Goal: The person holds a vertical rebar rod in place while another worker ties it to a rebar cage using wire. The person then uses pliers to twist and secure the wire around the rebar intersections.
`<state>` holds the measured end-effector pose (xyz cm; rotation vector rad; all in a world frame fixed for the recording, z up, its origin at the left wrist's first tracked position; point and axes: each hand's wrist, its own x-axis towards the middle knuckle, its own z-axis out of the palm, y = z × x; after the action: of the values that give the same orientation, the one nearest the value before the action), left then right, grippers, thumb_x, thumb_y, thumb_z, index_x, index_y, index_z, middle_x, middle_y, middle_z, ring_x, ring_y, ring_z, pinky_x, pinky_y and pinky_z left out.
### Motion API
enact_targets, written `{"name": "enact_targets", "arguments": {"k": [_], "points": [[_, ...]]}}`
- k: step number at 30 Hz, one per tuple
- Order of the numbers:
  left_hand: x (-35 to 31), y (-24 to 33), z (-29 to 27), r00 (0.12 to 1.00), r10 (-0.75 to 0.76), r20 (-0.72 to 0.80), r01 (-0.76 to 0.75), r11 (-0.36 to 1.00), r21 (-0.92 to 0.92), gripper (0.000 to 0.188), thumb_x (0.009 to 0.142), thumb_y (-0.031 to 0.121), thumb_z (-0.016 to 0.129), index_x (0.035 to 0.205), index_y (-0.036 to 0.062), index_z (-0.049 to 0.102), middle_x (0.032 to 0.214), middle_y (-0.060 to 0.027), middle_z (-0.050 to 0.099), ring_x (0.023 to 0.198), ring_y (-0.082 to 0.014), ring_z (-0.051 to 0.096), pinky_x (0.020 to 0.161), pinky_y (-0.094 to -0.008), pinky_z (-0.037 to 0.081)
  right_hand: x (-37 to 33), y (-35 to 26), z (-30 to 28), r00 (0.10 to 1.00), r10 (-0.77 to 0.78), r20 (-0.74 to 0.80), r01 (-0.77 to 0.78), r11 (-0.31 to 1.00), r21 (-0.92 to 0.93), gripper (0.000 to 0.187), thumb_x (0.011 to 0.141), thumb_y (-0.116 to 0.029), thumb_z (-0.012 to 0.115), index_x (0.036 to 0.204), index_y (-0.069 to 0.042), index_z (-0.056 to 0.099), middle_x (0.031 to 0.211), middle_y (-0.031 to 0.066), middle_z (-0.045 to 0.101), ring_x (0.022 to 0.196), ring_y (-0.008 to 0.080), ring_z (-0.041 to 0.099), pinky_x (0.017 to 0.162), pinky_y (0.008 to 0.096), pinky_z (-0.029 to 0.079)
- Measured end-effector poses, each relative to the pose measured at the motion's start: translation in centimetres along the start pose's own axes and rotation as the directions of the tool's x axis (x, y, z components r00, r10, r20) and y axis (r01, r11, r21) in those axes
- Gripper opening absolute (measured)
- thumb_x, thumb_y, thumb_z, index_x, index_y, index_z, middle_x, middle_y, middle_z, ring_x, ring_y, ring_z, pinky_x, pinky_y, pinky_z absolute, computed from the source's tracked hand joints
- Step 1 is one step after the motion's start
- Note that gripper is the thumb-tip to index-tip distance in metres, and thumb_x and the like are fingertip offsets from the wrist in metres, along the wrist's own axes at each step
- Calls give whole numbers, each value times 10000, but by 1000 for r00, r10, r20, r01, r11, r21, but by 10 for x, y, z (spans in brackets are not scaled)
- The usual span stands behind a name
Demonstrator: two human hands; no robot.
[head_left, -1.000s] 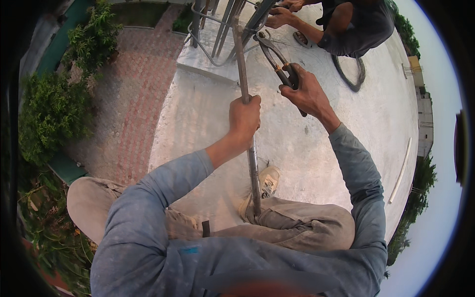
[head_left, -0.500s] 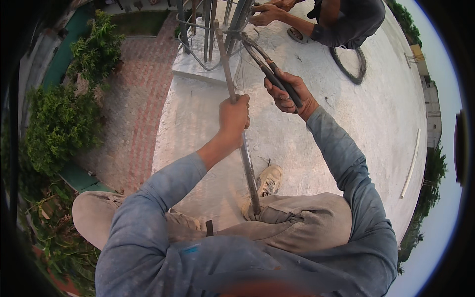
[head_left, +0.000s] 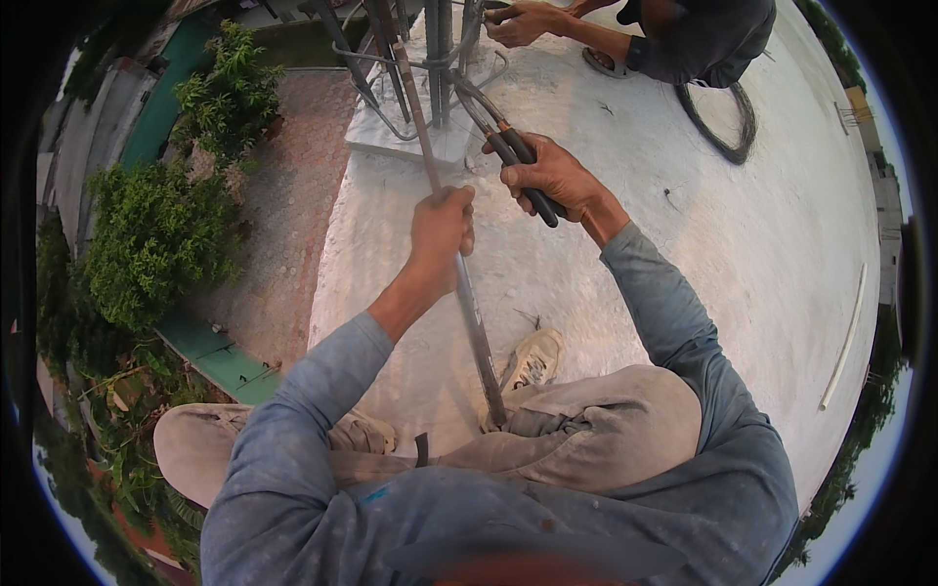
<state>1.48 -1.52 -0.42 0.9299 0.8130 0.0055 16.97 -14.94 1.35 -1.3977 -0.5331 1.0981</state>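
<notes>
My left hand (head_left: 442, 232) is closed around a long metal bar (head_left: 477, 337). The bar's lower end rests by my bent leg, and its upper part leans against the upright rebar rods (head_left: 438, 78) at the top. In my right hand (head_left: 555, 181) are long pincers (head_left: 511, 146) with black handles, the fingers wrapped round them. The pincers' jaws reach the rebar beside a bent steel stirrup (head_left: 403, 127); whether they grip a wire there is too small to tell. The rods rise from a raised pale block (head_left: 415, 148).
A co-worker's hand (head_left: 521, 23) touches the rebar from the far side. Beside that person lies a coil of dark wire (head_left: 731, 132). My shoe (head_left: 535, 359) stands on the pale slab (head_left: 616, 283). The slab's left edge drops to a paved yard (head_left: 283, 215) and trees (head_left: 156, 244).
The view has shifted a little. My right hand and the pincers have swung left and slightly down. The bar leans further left at its top, with my left hand still around it.
</notes>
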Motion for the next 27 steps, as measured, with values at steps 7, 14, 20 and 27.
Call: {"name": "enact_targets", "arguments": {"k": [7,14,20,27], "points": [[-3,1,-1,1000,-24,-16,24,1000,-10,271,1008,235,618,791,135,491,582,50,423,427,-64,376,402,-235,303,-10,-4,-23,997,41,62,-55,964,259,628,815,-264,713,1310,86,549,834,83,625,565,98,581,460,238,451],[2,1,-11,991,-3,131,16,995,-99,265,1045,258,580,839,117,491,575,60,379,431,-61,370,412,-226,311,-83,89,-69,948,48,-314,-247,732,-635,342,706,-109,787,983,-14,612,765,34,576,714,194,561,713,351,500],[14,-1,-55,861,-44,507,157,971,-182,282,1073,304,536,855,129,507,551,58,367,392,-41,350,401,-223,298,-132,166,-98,794,-155,-587,-450,500,-740,432,801,-121,796,1200,-16,669,1020,186,698,962,385,671,866,440,525],[22,-7,-71,614,92,784,105,975,-196,299,1054,289,563,820,107,529,559,41,394,381,-65,314,390,-262,261,-103,118,-4,969,-88,-232,-15,913,-408,562,880,-280,789,1361,-42,621,1333,170,651,1225,329,624,1052,457,497]]}}
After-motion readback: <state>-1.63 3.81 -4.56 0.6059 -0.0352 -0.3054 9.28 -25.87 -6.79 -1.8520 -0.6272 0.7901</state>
